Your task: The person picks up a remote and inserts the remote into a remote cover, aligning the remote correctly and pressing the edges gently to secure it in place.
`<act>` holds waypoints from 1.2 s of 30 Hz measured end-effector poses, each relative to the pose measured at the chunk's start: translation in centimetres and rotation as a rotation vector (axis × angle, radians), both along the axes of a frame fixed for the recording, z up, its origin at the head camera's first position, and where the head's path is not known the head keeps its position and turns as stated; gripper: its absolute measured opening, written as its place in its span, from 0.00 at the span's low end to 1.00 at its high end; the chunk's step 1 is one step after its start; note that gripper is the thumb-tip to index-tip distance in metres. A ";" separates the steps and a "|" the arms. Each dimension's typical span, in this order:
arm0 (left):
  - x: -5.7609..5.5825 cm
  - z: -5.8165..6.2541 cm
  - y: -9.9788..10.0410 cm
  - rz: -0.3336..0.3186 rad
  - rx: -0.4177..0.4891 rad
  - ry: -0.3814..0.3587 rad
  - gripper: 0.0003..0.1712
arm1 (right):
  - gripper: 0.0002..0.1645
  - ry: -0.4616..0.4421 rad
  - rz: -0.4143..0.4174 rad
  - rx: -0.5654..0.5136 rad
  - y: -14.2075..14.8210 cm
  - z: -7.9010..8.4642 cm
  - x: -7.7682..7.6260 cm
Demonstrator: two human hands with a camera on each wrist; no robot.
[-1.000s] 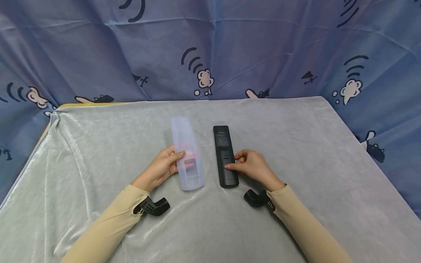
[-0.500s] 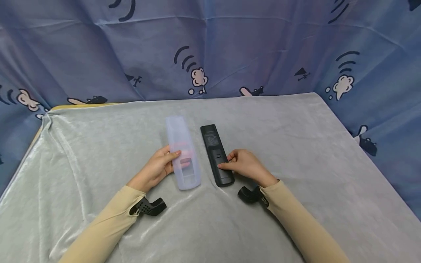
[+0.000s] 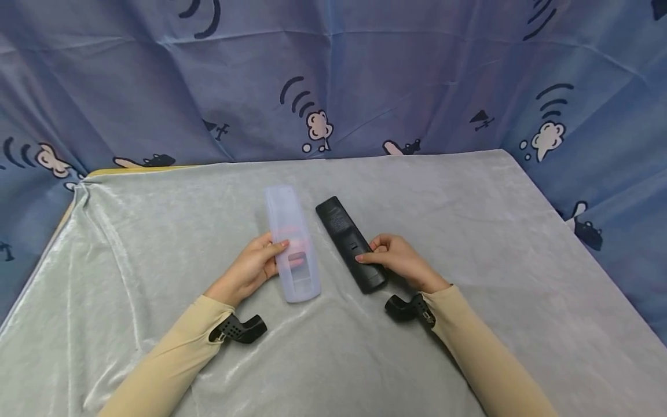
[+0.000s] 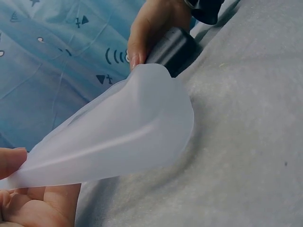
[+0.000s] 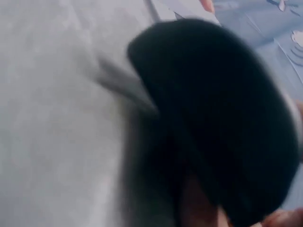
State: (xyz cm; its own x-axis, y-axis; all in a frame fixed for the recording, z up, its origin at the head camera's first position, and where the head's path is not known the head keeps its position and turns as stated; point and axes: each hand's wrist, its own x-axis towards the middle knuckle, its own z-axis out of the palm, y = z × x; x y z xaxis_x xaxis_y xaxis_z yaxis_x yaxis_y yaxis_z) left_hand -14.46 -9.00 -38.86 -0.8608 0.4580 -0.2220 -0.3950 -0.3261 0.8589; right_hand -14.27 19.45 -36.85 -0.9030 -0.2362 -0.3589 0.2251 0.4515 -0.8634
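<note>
In the head view my left hand [image 3: 253,263] holds a translucent whitish remote control cover [image 3: 289,220], thumb on top and fingers showing through from beneath. A small rectangular window is cut near the cover's lower end. To its right, my right hand [image 3: 401,259] grips a black remote control [image 3: 346,237] by its lower right edge, back side up, with its top end slanting left. The left wrist view shows the cover [image 4: 118,132] close up, its rounded end overlapping the remote [image 4: 173,49]. In the right wrist view the remote's dark end [image 5: 213,113] fills the middle.
A pale grey velvety cloth [image 3: 323,365] covers the table. Behind it and along both sides hangs a blue printed curtain [image 3: 396,69]. Black wrist camera mounts [image 3: 239,329] stick out from both beige sleeves [image 3: 484,347].
My right hand has turned the remote anticlockwise, so its top end points further left, toward the cover. My left hand and the cover keep nearly the same pose while the head view shifts slightly.
</note>
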 end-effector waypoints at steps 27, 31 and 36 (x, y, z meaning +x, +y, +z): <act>-0.1 0.0 -0.2 0.106 0.066 0.004 0.26 | 0.11 -0.127 0.053 -0.293 1.4 -0.5 -0.5; -0.2 0.0 -0.2 0.146 0.091 0.008 0.24 | 0.10 -0.146 0.029 -0.332 1.5 -0.6 -0.5; -0.2 0.0 -0.4 0.171 0.083 0.052 0.25 | 0.09 -0.154 0.026 -0.370 1.6 -0.5 -0.6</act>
